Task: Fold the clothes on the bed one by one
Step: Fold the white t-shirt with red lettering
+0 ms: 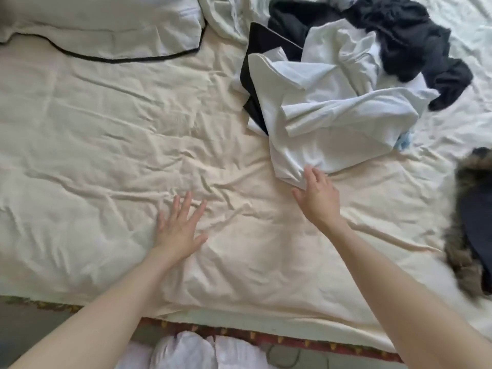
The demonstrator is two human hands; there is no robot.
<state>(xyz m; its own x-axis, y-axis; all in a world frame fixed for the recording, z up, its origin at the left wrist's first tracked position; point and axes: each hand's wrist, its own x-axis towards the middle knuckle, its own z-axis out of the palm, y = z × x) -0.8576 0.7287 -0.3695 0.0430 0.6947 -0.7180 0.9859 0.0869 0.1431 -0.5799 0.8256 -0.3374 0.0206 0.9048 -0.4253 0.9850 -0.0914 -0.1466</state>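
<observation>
A home bedroom: rumpled bed (106,134), pillow (101,25), strewn clothes (346,83).

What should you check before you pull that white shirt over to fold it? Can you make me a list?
1. Right hand has the white shirt: cannot tell. Its fingers touch the shirt's near edge, but a real grip does not show.
2. Left hand out of the way: ok. It rests flat on the sheet, apart from the shirt.
3. Room to fold: ok. The sheet in front of the hands is bare, though wrinkled.
4. Shirt free of the other clothes: not ok. It lies bunched against the black clothes in the pile.
5. Shirt spread flat: not ok. It is crumpled.
</observation>
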